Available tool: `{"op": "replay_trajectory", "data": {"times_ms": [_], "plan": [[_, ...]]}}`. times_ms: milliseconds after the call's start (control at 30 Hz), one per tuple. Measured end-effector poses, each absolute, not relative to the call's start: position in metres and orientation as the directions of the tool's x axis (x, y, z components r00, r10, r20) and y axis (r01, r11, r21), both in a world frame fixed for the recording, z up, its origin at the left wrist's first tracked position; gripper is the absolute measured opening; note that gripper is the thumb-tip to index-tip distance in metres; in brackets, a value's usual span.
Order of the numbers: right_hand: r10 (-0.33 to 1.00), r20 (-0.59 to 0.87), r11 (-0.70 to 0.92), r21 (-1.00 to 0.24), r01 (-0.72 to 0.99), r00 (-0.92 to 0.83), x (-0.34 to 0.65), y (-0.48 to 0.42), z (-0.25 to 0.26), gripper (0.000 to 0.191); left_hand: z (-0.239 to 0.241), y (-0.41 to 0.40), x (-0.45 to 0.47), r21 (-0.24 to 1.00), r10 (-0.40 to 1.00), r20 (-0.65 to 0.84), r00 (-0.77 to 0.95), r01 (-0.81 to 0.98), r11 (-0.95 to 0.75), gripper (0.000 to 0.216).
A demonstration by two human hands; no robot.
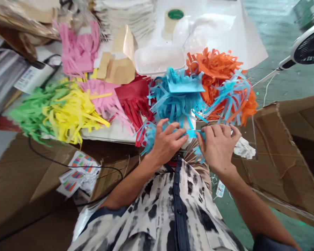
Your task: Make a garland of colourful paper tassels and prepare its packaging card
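Observation:
At the table's front edge, my left hand (pixel 166 142) and my right hand (pixel 216 148) hold a light-blue tissue-paper tassel (pixel 191 133) between them. A flat blue strip shows in the gap between the hands, and fringe hangs out beyond my left fingers and below my right hand. My fingers are closed on the paper, and part of it is hidden under them. Just behind lies a pile of blue fringed paper (pixel 176 101). Orange fringed paper (pixel 211 66), with some blue strands over it, is heaped beyond my right hand.
To the left lie red fringe (pixel 134 97), pink fringe (pixel 107 99), yellow fringe (pixel 75 115) and green fringe (pixel 39 108). Behind are a clear plastic tray (pixel 159 61) and a tape roll (pixel 174 19). A cardboard box (pixel 282 157) and a fan (pixel 308 45) stand at the right.

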State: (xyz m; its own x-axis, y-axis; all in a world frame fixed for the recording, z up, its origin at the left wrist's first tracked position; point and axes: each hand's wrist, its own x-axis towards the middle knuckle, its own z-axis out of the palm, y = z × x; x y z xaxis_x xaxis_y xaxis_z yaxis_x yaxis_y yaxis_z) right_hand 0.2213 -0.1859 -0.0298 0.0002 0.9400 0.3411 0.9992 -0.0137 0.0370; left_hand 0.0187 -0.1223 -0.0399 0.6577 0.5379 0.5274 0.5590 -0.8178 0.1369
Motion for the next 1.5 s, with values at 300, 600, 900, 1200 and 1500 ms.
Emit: {"op": "replay_trajectory", "data": {"times_ms": [300, 600, 900, 1200, 1500], "plan": [[0.852, 0.454, 0.300, -0.012, 0.954, -0.262, 0.234, -0.206, -0.036, 0.024, -0.039, -0.120, -0.009, 0.189, 0.526, 0.452, 0.720, 0.499, -0.846, 0.027], [0.935, 0.289, 0.226, -0.045, 0.973, -0.204, 0.245, -0.203, -0.022, 0.019, -0.014, -0.121, -0.032, 0.218, 0.649, 0.501, 0.572, 0.642, -0.735, 0.020], [0.939, 0.253, 0.244, -0.015, 0.970, -0.232, 0.237, -0.188, -0.012, 0.019, -0.040, -0.117, 0.023, 0.153, 0.580, 0.270, 0.768, 0.561, -0.814, 0.018], [0.954, 0.231, 0.204, -0.032, 0.978, -0.192, 0.236, -0.175, -0.023, 0.023, -0.035, -0.117, 0.013, 0.222, 0.694, 0.288, 0.660, 0.659, -0.718, 0.017], [0.981, 0.101, 0.173, -0.061, 0.983, -0.166, 0.240, -0.159, -0.020, 0.026, -0.030, -0.110, 0.008, 0.290, 0.815, 0.217, 0.538, 0.761, -0.580, 0.017]]}}
